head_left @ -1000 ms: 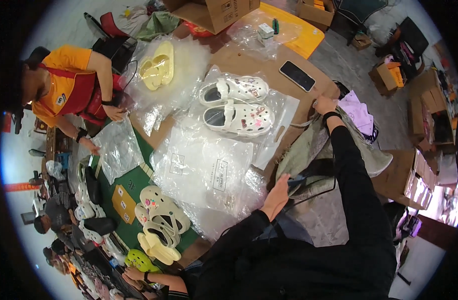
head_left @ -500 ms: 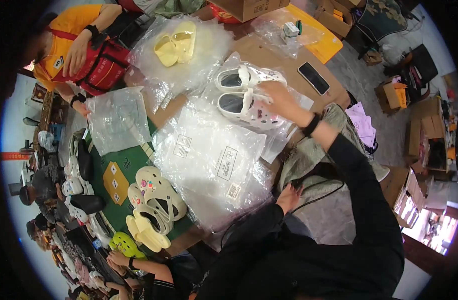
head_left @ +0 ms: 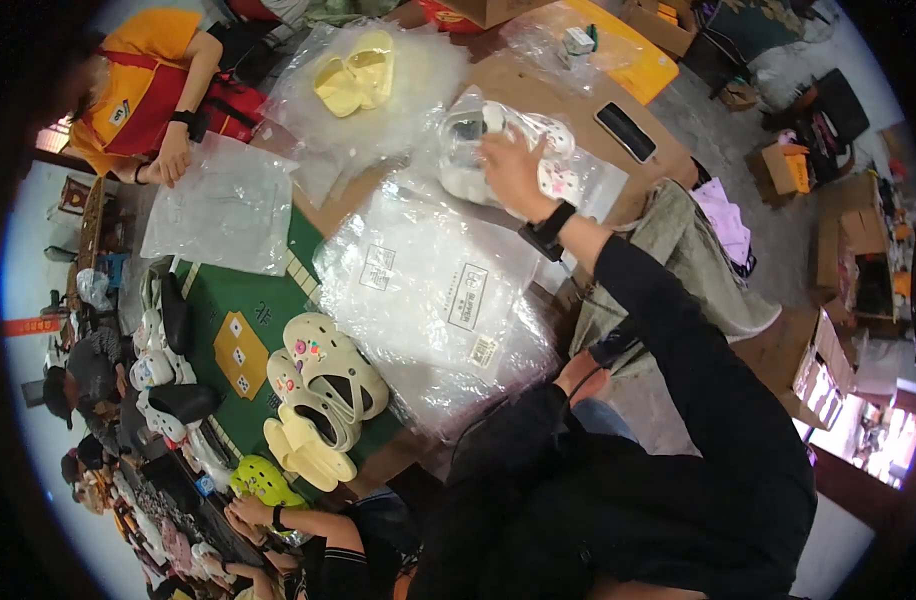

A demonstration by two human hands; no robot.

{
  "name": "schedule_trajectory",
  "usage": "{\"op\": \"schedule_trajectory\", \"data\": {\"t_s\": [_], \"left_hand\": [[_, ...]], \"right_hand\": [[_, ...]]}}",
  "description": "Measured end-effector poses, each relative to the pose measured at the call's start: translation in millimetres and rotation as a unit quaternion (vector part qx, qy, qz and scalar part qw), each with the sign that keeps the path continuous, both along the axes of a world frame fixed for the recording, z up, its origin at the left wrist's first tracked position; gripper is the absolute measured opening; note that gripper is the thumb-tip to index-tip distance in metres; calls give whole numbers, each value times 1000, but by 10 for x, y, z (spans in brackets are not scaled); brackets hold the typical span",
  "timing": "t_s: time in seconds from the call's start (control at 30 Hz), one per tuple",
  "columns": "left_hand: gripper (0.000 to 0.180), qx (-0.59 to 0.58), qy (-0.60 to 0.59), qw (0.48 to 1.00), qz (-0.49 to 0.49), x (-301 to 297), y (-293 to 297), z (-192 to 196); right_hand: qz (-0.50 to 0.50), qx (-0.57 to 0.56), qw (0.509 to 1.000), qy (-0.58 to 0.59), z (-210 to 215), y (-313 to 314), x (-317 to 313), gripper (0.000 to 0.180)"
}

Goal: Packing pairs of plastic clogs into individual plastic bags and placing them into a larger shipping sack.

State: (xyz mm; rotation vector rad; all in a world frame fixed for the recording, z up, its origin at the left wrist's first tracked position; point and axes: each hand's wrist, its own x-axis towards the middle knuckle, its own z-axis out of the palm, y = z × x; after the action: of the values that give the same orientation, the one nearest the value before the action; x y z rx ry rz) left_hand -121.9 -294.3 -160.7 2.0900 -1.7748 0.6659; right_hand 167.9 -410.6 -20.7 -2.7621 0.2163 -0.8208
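Note:
A pair of white clogs (head_left: pixel 556 178) with coloured charms lies inside a clear plastic bag (head_left: pixel 458 150) at the far side of the table. My right hand (head_left: pixel 515 172) rests over the bagged clogs, its fingers spread and covering part of them. A watch-like black band circles that wrist. Low beside my lap is my left hand (head_left: pixel 583 378), partly hidden by my sleeve, and its fingers are unclear. Between me and the clogs lies a stack of clear printed plastic bags (head_left: pixel 418 280).
Beige clogs (head_left: pixel 350 360) and pale yellow slides (head_left: pixel 308 447) sit on a green mat. Yellow slippers (head_left: pixel 356 75) lie on more bags at the back. A phone (head_left: pixel 625 132) rests at the right. Across the table, a person in orange holds a clear bag (head_left: pixel 223 205).
My right hand has shifted left across the clogs, which now look more covered by plastic. The person opposite has brought their hands together at the clear bag.

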Motion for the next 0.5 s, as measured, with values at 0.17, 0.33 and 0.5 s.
{"op": "schedule_trajectory", "data": {"t_s": [0.17,0.33,0.5], "left_hand": [[20,317,321,874,-181,271,22,381],[22,382,276,861,-192,346,-9,708],[29,357,259,883,-163,400,41,595]], "right_hand": [[-9,551,831,-76,799,-698,-487,11],[115,696,657,-266,1443,-1286,-1663,17],[22,778,541,-319,1339,-1459,-2927,29]]}}
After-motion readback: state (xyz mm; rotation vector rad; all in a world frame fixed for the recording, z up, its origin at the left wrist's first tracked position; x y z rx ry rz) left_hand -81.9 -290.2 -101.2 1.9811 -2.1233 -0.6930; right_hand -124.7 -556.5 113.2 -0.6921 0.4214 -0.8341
